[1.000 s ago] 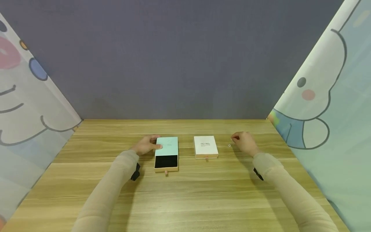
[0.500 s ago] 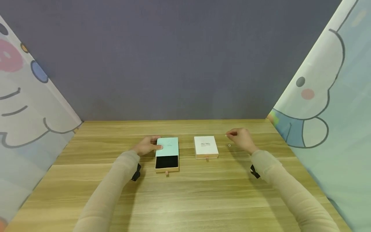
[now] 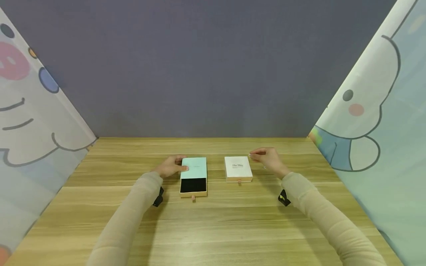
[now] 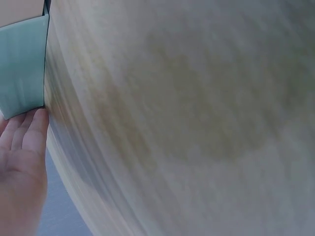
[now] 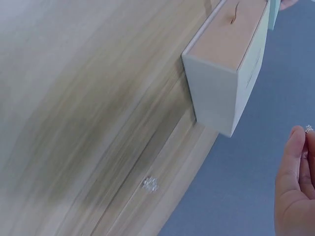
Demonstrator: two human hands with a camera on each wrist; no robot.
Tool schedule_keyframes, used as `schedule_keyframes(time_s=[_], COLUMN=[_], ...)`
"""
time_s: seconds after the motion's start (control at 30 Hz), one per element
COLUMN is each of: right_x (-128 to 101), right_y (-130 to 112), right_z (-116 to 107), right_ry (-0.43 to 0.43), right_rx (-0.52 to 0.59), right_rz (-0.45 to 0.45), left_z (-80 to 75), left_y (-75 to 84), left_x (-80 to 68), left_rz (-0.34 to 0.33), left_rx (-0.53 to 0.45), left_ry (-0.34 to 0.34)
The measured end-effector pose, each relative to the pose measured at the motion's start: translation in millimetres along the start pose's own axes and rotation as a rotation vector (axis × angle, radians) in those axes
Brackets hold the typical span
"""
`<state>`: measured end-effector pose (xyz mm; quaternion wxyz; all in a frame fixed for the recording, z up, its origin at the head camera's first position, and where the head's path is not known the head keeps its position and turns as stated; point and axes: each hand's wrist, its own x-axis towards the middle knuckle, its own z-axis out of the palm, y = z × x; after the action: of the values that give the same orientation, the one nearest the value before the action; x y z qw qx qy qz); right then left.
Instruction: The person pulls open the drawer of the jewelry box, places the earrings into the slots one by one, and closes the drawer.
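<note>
A mint-green drawer box [image 3: 194, 168] lies with its black-lined drawer [image 3: 193, 186] pulled out toward me. My left hand [image 3: 169, 167] grips the box's far left corner, thumb on the lid and fingers against its side. To the right is a closed white drawer box [image 3: 238, 167] with dark lettering. Between thumb and fingertips, my right hand [image 3: 269, 159] pinches a tiny sparkling snowflake-shaped earring [image 5: 309, 129], held up beside the white box's far right corner. A similar snowflake-shaped earring [image 5: 150, 184] rests on the table, below the right hand.
The wood-grain table [image 3: 213, 225] ends at a dark grey wall panel [image 3: 206, 74]. Cartoon-printed curtains [image 3: 399, 147] flank both sides. Small pull ribbons [image 3: 193, 198] stick out from the fronts of both boxes. A black wrist device [image 3: 284, 198] hangs under the right sleeve.
My right hand has moved left with the pinched earring, from beyond the loose one to the white box's corner. The left hand stays on the mint box; the view shifts slightly.
</note>
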<state>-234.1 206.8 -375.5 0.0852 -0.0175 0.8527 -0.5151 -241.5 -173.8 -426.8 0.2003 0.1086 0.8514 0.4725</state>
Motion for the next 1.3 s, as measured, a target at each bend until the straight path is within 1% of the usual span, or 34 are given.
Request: schedule_keyframes(time_s=[0.13,0.23,0.37,0.57,0.9,1.03,1.13,1.3], right_x=[-0.8,-0.3,1.8,2.5,-2.2,-3.6,-4.0,-4.5], right_y=[-4.1,-6.5,-7.9,-7.8,-18.7,-20.8,-23.1,-27.5], right_z=[7.3,12.5,17.2,25.3,44.3,49.3,53.4,64.7], right_ry=[-0.017,-0.030,-0.052,-0.081,-0.117,-0.112,-0.117,-0.128], right_rx=[0.061,0.090,0.092,0.088,0.120,0.103,0.077,0.088], right_rz=[-0.001,-0.005,-0.031,-0.028,-0.037,-0.023,-0.033,-0.043], left_z=[-0.5,-1.2,-0.4,2.6,-3.3,-2.6,-2.1,-4.5], left_y=[3.1,4.3,4.4,2.1,-1.0,0.0,0.1,-3.8], left_x=[-0.4,0.5,1.8,3.0,1.4,1.9,2.8,3.3], left_rz=[0.006,0.004,0.008,-0.004,0.007,0.016,0.024,0.031], left_rx=[0.008,-0.004,-0.022,-0.021,-0.014,-0.021,-0.026,-0.023], left_ry=[-0.001,0.003,0.007,0.006,0.014,0.007,0.005,0.006])
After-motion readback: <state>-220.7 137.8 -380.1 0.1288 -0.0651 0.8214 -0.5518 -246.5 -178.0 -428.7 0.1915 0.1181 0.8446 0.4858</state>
